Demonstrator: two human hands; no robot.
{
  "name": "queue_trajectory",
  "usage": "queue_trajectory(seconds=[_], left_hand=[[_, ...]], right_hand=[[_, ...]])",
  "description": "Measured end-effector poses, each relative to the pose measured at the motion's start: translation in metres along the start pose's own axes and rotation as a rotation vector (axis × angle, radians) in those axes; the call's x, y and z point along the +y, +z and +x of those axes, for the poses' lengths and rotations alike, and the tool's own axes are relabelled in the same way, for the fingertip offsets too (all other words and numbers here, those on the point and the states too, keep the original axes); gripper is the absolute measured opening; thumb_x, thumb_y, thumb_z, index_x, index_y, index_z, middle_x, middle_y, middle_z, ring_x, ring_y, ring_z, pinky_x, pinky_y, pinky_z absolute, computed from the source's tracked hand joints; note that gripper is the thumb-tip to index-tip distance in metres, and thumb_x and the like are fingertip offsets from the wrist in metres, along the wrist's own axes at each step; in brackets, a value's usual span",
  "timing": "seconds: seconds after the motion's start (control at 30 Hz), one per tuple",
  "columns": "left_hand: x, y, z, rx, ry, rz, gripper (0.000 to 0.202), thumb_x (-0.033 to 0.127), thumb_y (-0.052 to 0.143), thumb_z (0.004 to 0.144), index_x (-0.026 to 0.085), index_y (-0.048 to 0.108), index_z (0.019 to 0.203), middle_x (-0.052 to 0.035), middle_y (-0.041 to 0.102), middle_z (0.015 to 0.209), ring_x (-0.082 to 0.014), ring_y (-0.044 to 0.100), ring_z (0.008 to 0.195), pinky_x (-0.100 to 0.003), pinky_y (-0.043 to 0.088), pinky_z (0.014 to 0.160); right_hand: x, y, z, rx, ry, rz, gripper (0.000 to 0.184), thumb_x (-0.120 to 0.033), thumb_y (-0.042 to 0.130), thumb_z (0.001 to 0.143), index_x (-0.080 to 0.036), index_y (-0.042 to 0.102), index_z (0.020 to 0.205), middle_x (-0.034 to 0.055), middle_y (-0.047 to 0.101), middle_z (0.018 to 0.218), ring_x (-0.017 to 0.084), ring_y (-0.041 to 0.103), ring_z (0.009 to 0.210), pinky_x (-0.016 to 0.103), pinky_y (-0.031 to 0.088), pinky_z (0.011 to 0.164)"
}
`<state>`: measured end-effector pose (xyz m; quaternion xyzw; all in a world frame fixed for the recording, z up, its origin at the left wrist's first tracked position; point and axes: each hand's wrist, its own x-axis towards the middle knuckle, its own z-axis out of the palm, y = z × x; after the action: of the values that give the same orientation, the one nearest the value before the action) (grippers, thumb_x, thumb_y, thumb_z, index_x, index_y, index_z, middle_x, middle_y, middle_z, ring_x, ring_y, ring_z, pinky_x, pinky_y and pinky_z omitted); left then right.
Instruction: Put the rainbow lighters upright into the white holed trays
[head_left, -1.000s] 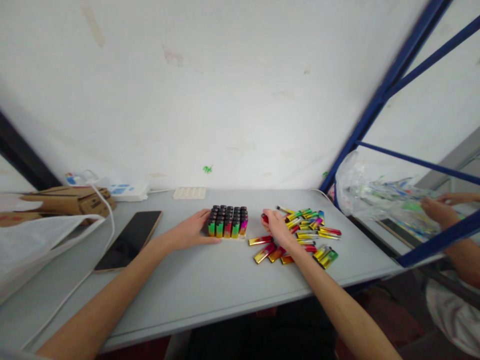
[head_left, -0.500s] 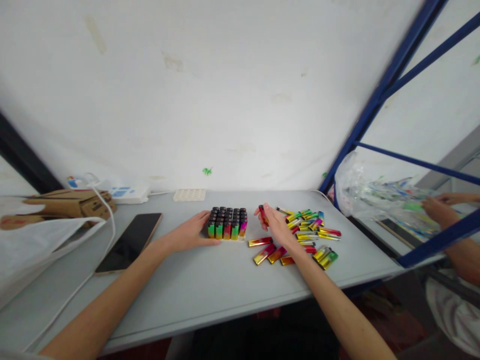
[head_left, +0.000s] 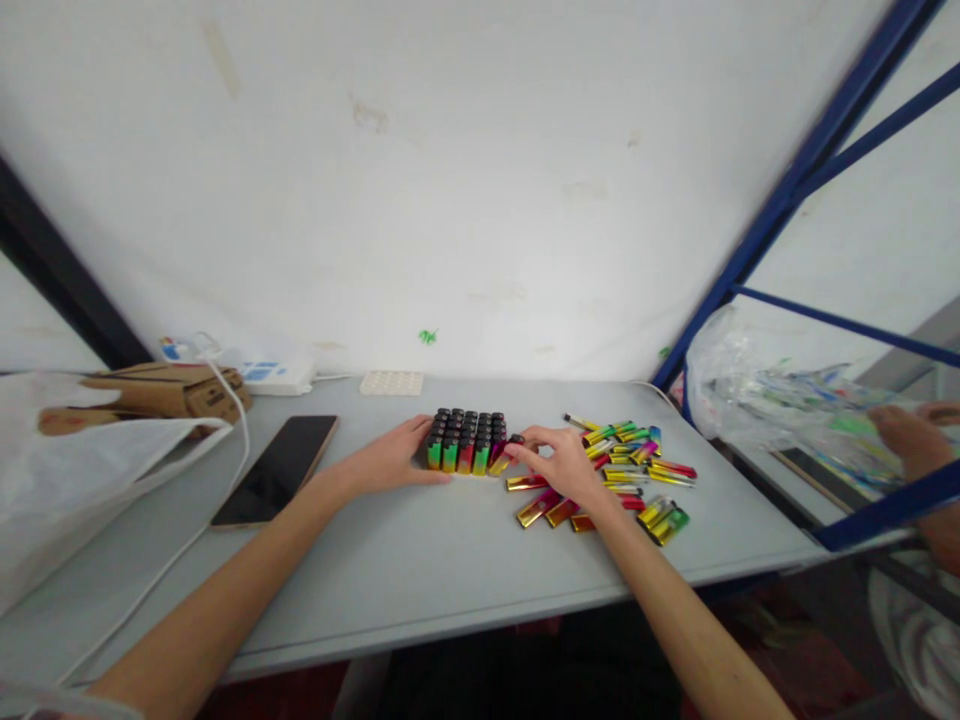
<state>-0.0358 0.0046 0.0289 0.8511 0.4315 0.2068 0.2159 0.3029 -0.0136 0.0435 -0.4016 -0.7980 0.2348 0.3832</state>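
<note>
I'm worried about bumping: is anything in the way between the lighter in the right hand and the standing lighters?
Nothing visible. The right hand holds the tilted lighter close beside the standing lighters; whether they touch is unclear. Loose lighters lie around that hand, not between them.

You face over a dozen upright black-topped lighters, over a dozen loose shiny multicoloured lighters, one tilted gold-and-black lighter, one flat black phone.

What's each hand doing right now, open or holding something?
Left hand: open, against the left side of the upright lighters.
Right hand: closed on a tilted lighter.
</note>
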Motion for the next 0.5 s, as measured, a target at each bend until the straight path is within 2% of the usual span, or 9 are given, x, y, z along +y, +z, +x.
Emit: queue_trajectory(seconds=[0.2, 0.37, 0.5], left_hand=[[0.0, 0.0004, 0.0, 0.01, -0.003, -0.016, 0.091, 0.064, 0.092, 0.086, 0.023, 0.063, 0.162, -0.0156, 0.066, 0.168, -0.0432, 0.063, 0.154, -0.055, 0.044, 0.139], [-0.0035, 0.0001, -0.0006, 0.007, 0.0, -0.013, 0.089, 0.064, 0.092, 0.087, 0.024, 0.064, 0.162, -0.0141, 0.067, 0.167, -0.0419, 0.063, 0.154, -0.053, 0.044, 0.139], [-0.0063, 0.0004, -0.0004, 0.018, 0.002, -0.011, 0.089, 0.063, 0.093, 0.086, 0.025, 0.064, 0.161, -0.0139, 0.068, 0.166, -0.0416, 0.064, 0.153, -0.054, 0.046, 0.138]], right_hand=[[0.0024, 0.0001, 0.0016, -0.083, -0.045, -0.058, 0.065, -0.084, 0.063, 0.106, -0.026, 0.079, 0.082, 0.0048, 0.078, 0.077, 0.023, 0.066, 0.07, 0.034, 0.051, 0.076], [0.0064, 0.0037, -0.0004, -0.123, -0.081, -0.134, 0.05, -0.074, 0.067, 0.11, -0.028, 0.084, 0.101, 0.0059, 0.078, 0.084, 0.024, 0.065, 0.075, 0.034, 0.052, 0.078], [0.0082, 0.0089, -0.0007, -0.116, -0.088, -0.177, 0.042, -0.067, 0.071, 0.111, -0.028, 0.084, 0.108, 0.0056, 0.078, 0.086, 0.024, 0.067, 0.077, 0.033, 0.052, 0.078]])
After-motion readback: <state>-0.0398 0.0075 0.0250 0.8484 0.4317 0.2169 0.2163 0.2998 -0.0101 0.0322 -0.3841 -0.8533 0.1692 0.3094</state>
